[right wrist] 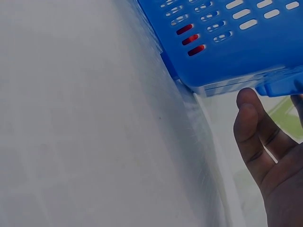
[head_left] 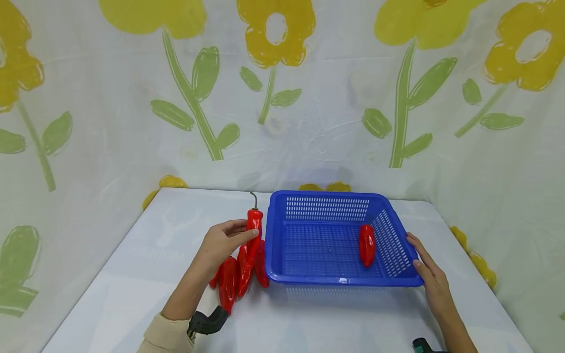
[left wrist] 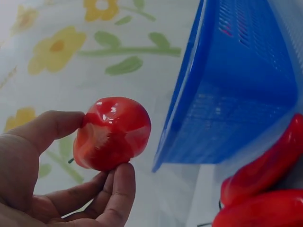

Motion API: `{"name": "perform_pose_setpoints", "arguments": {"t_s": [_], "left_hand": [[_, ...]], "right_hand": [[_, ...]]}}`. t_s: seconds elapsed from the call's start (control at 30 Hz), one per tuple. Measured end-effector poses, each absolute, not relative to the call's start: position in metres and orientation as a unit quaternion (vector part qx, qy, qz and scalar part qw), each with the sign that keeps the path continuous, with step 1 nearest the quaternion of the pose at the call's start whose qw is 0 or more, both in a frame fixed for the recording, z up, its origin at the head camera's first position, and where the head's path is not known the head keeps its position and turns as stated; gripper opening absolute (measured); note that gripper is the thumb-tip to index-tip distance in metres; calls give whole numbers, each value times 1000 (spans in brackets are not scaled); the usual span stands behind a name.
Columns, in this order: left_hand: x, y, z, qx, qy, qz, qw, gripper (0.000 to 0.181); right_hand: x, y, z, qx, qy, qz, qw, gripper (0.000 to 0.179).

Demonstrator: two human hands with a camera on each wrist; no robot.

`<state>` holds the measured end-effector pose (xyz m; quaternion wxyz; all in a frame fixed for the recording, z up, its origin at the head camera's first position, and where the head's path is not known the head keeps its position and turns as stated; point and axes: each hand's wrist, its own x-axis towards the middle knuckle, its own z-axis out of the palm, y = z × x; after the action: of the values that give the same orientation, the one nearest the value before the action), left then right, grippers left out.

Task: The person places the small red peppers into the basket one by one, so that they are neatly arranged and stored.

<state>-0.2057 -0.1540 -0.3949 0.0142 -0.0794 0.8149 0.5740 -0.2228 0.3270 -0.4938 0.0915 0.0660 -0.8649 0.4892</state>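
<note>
Between thumb and fingertips my left hand (head_left: pixel 225 241) pinches a long red pepper (head_left: pixel 254 223), its curved green stem pointing up and away. The left wrist view shows this pepper (left wrist: pixel 113 135) nearly end-on, beside the blue basket's outer wall (left wrist: pixel 227 113). Below the held pepper, several more red peppers (head_left: pixel 227 283) lie on the table, left of the basket (head_left: pixel 340 281). One red pepper (head_left: pixel 367 245) lies inside the basket, towards its right side. My right hand (head_left: pixel 434 282) touches the basket's right rim, its fingers (right wrist: pixel 248 127) fairly straight; its grip is partly hidden.
The white table (head_left: pixel 335 323) ends at a back edge just behind the basket. A white cloth (head_left: pixel 309 152) with yellow flowers hangs behind and along both sides. Red patches show through slots in the basket wall (right wrist: pixel 246 42) in the right wrist view.
</note>
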Motion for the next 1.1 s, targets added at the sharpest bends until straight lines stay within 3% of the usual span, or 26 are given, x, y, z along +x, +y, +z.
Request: {"name": "perform_pose_setpoints", "arguments": {"t_s": [0.7,1.1], "left_hand": [[-258,-89,-355,25,778,613,137,60],[-291,-56,-356,6,746,634,205,52]], "right_hand": [[-223,329,-495,78,-868,480,105,49],[-224,329,-495,73,-860,495,101,50]]}}
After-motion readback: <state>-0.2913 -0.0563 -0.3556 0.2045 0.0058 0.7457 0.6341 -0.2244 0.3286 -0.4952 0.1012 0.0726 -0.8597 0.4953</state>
